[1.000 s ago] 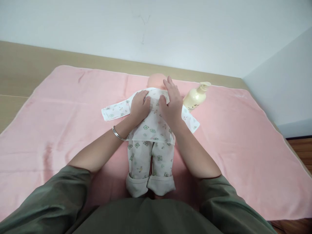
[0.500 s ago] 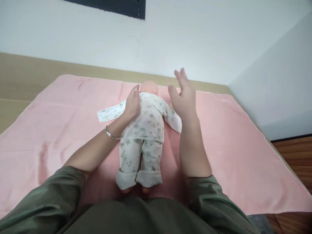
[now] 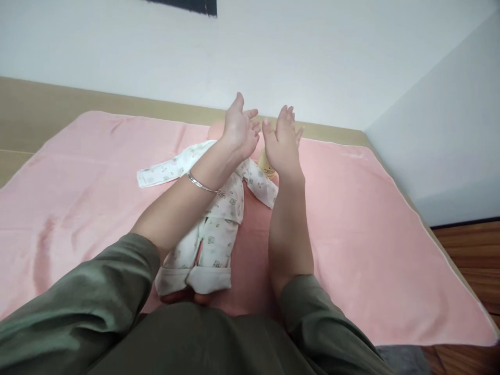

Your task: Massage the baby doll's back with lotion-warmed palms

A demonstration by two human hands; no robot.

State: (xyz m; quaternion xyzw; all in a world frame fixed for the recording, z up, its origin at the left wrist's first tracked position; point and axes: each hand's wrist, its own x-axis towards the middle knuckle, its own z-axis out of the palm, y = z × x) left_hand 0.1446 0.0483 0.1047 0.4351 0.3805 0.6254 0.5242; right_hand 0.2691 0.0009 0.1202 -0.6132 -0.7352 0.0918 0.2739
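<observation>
A baby doll [image 3: 224, 200] in white printed pyjamas lies on the pink blanket [image 3: 351, 234], its head at the far end and its trouser cuffs toward me. My left hand [image 3: 242, 127] is raised over the doll's shoulder, fingers spread and holding nothing; it partly covers the doll's head. Just to its right, my right hand [image 3: 283, 140] is up with fingers apart, also holding nothing. The two hands are close but apart. Beside the doll's right-hand sleeve stands a pale yellow bottle [image 3: 265, 164], partly hidden by my right hand.
The blanket covers a tan bed surface [image 3: 23, 112] that meets a white wall [image 3: 117, 52] at the back. A second wall [image 3: 449, 114] rises on the right. Brown wood [image 3: 472, 260] shows past the blanket's right edge.
My left hand has lifted off the doll's side and moved right, turning its palm toward my right hand. My right hand has shifted slightly left. The view has shifted, and the bottle shows more.
</observation>
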